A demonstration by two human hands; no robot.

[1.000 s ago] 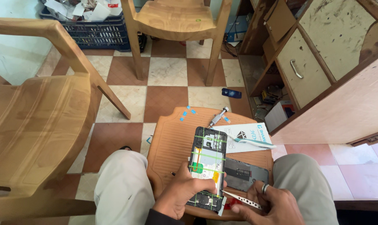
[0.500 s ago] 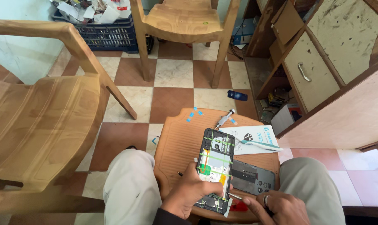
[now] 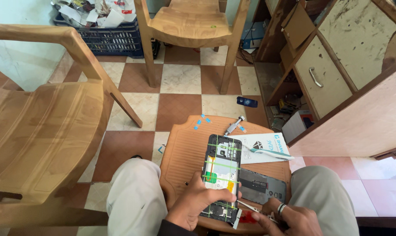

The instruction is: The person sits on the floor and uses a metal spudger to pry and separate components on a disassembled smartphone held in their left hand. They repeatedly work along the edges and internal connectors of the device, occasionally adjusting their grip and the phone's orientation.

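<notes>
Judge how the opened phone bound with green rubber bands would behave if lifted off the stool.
The opened phone looks flat and rigid, so it would likely lift stiffly. Its exposed boards suggest fragility. The green bands probably hold loose parts together, though one could shift. The left hand steadies its lower edge on the stool.

A small phone repair workshop: an opened black smartphone (image 3: 222,175) lies on a brown plastic stool (image 3: 185,148), beside worn wooden cabinets (image 3: 337,65).

Single head-worn view, looking steeply down and forward, close above the stool (image 3: 185,148) between the knees, floor and chairs beyond
</notes>
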